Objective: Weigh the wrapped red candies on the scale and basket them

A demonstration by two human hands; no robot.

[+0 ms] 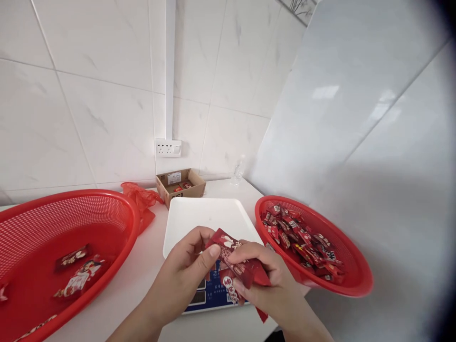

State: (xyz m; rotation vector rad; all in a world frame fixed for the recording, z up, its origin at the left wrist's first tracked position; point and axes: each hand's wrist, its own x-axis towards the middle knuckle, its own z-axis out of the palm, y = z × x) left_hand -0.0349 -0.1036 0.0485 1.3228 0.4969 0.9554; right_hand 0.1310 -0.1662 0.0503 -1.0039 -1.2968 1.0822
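Note:
Several red snack packets (245, 267) are held between my two hands, above the front of a white scale (210, 213) with a blue panel. My left hand (192, 268) pinches the upper left end of the top packet between thumb and fingers. On the other side, my right hand (269, 275) is closed around the packets, its fingers over the top one and its thumb below. A white and red packet hangs beneath the top one, partly hidden by it.
A large red basket (132, 209) at the left holds a few packets (80, 280). The red basket (359, 280) at the right holds many small packets (302, 237). Behind the scale are a cardboard box (192, 191), a red plastic bag (142, 199) and a clear bottle (237, 172).

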